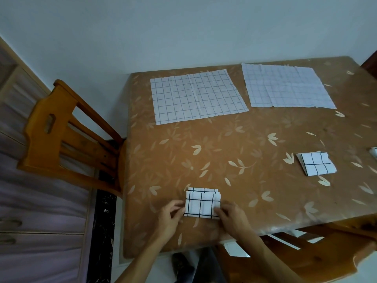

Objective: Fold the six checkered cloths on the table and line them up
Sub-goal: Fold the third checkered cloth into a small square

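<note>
A small folded checkered cloth [202, 203] lies near the table's front edge. My left hand [172, 216] pinches its left edge and my right hand [232, 218] pinches its right edge. Another folded cloth [316, 164] lies further right, and the corner of a third folded one [374, 153] shows at the frame's right edge. Two unfolded checkered cloths lie flat at the back: one at back left [196, 97], one at back right [285, 86].
The table [255, 144] has a brown leaf-patterned cover. A wooden chair [67, 137] stands at its left side, another chair [318, 248] at the front right. A cabinet with drawers [30, 221] fills the left.
</note>
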`<action>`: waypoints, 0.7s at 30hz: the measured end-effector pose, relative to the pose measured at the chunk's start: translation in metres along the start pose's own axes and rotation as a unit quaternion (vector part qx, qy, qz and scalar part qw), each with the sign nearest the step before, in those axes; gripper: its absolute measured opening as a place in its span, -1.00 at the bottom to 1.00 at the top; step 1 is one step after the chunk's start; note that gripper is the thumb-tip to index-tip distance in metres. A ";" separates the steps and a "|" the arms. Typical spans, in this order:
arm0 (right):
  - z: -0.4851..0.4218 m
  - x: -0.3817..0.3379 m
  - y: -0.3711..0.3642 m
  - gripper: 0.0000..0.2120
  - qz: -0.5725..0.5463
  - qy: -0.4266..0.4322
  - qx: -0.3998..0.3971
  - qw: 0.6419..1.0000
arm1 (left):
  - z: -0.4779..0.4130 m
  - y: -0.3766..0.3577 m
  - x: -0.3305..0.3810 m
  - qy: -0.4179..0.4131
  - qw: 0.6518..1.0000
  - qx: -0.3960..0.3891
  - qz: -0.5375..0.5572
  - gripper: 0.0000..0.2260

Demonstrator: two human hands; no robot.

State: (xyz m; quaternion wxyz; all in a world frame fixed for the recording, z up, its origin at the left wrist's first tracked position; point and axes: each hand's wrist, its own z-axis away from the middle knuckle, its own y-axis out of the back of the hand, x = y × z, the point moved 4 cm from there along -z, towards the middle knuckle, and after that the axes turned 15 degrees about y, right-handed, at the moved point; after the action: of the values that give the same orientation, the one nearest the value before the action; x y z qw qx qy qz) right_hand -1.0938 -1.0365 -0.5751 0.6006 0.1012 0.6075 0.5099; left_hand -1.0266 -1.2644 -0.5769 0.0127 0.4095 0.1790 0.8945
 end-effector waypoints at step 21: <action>0.004 0.012 0.011 -0.79 -0.026 0.036 -0.074 0.996 | -0.011 -0.011 -0.004 0.016 0.998 0.050 -0.039 -0.84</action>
State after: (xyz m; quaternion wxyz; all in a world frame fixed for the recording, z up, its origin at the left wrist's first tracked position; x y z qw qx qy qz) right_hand -1.0985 -1.0203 -0.5740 0.5971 0.0225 0.5918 0.5411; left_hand -1.0337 -1.2582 -0.5896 0.0242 0.3876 0.2399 0.8898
